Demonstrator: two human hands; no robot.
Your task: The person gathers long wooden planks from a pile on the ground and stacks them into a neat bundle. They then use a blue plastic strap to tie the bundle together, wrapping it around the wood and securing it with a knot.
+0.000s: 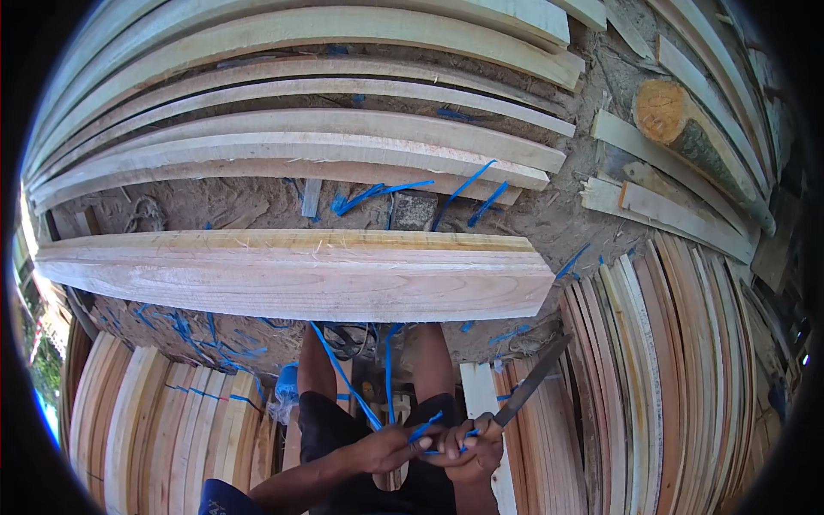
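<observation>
My left hand [386, 448] is closed on a blue plastic strap [350, 375]. Two lengths of the strap run up from it to the near edge of a stack of pale boards [326, 283] lying across in front of my knees. Close beside it, my right hand [475, 453] is closed around the handle of a knife [534, 380], whose long dark blade points up and to the right. Short ends of the blue strap show between both hands. How the fingers of my right hand pinch the strap is partly hidden.
Long boards [343, 129] lie in rows beyond the stack. More boards stand close together at the right [678, 360] and lower left [163, 421]. A log [695, 137] lies at the far right. Blue strap scraps [197, 339] litter the sandy ground.
</observation>
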